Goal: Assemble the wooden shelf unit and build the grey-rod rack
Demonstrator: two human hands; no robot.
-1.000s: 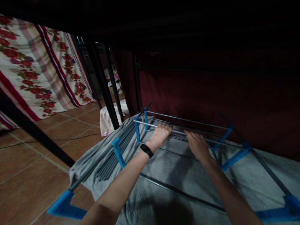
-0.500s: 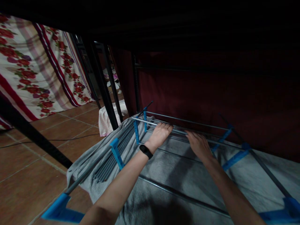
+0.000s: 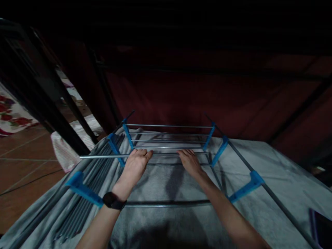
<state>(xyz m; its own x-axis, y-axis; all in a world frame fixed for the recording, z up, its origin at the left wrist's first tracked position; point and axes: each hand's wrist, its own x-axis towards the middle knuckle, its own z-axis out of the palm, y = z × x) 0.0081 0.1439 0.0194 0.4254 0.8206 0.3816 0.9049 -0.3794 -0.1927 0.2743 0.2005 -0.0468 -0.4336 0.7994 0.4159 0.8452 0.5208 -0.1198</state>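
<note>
A long grey metal rod (image 3: 103, 156) lies crosswise, its left end sticking out past the blue brackets. My left hand (image 3: 137, 162), with a black band on the wrist, is closed over the rod near its middle. Further right, my right hand (image 3: 190, 162) has its fingers wrapped over the same rod. Around them stands a rack frame with blue plastic brackets (image 3: 219, 151) on both sides. Several thin rods (image 3: 168, 141) span its far part, and one thicker rod (image 3: 168, 204) crosses nearer to me.
A bundle of loose grey rods (image 3: 85, 193) lies on the grey blanket (image 3: 280, 173) at the left. Dark posts (image 3: 62, 121) stand at the left, a dark red cloth (image 3: 166, 93) hangs behind, and a dark phone-like object (image 3: 321, 228) is at the lower right.
The view has turned to the right. The rod's left end now reaches further out past the left blue brackets, and both hands remain on the rod.
</note>
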